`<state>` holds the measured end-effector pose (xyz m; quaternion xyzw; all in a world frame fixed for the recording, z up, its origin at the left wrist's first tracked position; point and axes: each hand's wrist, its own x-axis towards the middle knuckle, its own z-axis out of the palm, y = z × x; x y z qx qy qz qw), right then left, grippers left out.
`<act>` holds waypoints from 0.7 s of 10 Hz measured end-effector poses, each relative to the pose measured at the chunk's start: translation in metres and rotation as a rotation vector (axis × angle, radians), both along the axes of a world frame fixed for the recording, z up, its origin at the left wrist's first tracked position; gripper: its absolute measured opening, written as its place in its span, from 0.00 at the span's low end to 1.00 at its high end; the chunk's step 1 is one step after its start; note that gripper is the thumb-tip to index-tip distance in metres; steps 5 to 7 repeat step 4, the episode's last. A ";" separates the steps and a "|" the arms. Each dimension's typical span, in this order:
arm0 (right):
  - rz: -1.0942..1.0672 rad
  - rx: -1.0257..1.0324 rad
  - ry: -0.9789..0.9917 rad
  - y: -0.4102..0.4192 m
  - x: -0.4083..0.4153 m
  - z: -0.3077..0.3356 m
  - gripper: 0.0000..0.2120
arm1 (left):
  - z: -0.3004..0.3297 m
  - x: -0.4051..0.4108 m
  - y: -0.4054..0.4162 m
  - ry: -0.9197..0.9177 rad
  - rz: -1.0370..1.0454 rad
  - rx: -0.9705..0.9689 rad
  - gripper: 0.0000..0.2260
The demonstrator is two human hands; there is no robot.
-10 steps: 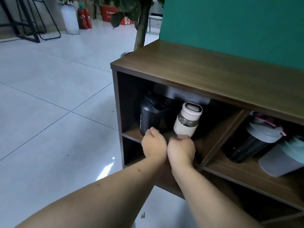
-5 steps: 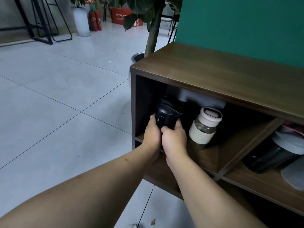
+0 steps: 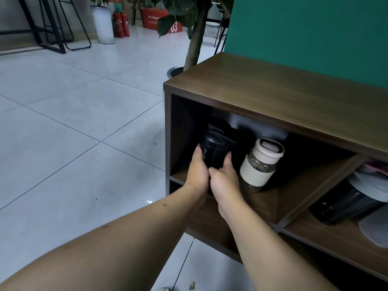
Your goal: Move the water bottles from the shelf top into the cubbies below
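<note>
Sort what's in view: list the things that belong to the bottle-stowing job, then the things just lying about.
Job:
black bottle, held by left hand and right hand
cream-capped bottle, same cubby
dark bottle with grey lid, next cubby
shelf top

Lying about:
potted plant
fire extinguishers
red box

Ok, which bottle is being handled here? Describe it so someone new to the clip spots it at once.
Find the brown wooden shelf unit against the green wall and look into its leftmost cubby. Two bottles stand there; the left hand and right hand both grip the black bottle nearest the side wall. It is all dark with white "BOTTLE" lettering, unlike the clear bottle with cream lid and sleeve beside it.
</note>
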<state>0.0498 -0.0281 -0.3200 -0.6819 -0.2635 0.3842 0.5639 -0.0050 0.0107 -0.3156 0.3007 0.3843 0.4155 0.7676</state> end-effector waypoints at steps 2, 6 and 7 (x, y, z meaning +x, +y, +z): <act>0.033 0.025 0.024 0.002 0.010 -0.007 0.43 | -0.034 0.011 0.023 0.030 0.007 0.019 0.29; -0.051 -0.047 -0.100 0.000 0.006 -0.008 0.47 | -0.043 0.016 0.025 -0.002 -0.021 0.087 0.41; -0.051 -0.047 -0.100 0.000 0.006 -0.008 0.47 | -0.043 0.016 0.025 -0.002 -0.021 0.087 0.41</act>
